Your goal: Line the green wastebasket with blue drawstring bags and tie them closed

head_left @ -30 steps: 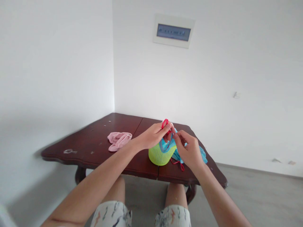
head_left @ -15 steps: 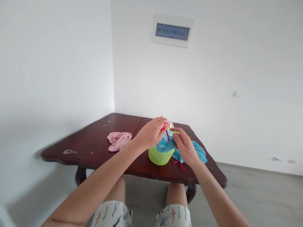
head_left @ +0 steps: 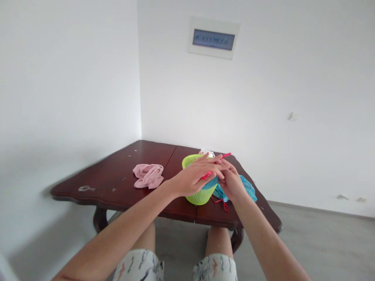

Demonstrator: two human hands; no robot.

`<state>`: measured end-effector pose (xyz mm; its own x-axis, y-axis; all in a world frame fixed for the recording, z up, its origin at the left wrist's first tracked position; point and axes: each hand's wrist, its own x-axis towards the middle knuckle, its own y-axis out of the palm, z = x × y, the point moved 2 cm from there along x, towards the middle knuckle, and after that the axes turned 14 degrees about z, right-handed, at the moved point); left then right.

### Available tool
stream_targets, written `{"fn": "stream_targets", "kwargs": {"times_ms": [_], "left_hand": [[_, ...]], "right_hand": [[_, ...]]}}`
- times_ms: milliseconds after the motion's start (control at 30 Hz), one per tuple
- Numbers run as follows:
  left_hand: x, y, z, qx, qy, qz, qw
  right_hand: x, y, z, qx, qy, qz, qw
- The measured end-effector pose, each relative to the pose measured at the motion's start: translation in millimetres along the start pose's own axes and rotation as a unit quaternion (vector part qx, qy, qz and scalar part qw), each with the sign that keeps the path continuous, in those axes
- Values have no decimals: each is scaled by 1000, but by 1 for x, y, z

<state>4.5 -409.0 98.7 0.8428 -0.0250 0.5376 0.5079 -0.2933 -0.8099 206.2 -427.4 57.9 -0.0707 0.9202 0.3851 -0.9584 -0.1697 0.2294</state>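
Note:
My two hands meet over the right side of a lime-green perforated plastic basket [head_left: 197, 198], which stands upright on the table. My left hand [head_left: 195, 177] reaches across with its fingers closed on the red drawstring [head_left: 207, 175] of a blue drawstring trash bag [head_left: 211, 183]. My right hand [head_left: 233, 183] has its fingers bent against the left fingertips, gripping the gathered bag. Much of that bag is hidden by my hands and the basket. Another blue bag [head_left: 248, 188] with a red string lies crumpled on the table, just right of the basket.
A folded pink cloth [head_left: 148, 175] lies left of the basket on the dark wooden table [head_left: 117, 168]. Something white [head_left: 206, 152] shows behind the basket. White walls close off the back and left, and my knees are below the front edge.
My left hand has moved right and lower, to meet my right hand. The red drawstring now sticks out beyond the fingers, and more of the basket's left rim is showing.

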Motion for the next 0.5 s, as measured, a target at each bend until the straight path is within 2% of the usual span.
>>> {"fn": "stream_targets", "kwargs": {"times_ms": [133,233,333,400,500], "left_hand": [[-21,14,5,-22,10,-68,997],[-38,25,11,-1,-11,-110,994],[-51,30,19,24,-79,-132,988],[-55,27,23,26,-162,-141,976],[-56,20,29,46,-299,-132,944]], "right_hand": [[12,-29,-2,53,-70,-140,986],[17,-45,-12,67,-70,-203,974],[16,-47,-20,69,-56,-200,976],[11,-43,-19,62,-54,-179,980],[1,-28,-8,9,-54,-103,993]]}}
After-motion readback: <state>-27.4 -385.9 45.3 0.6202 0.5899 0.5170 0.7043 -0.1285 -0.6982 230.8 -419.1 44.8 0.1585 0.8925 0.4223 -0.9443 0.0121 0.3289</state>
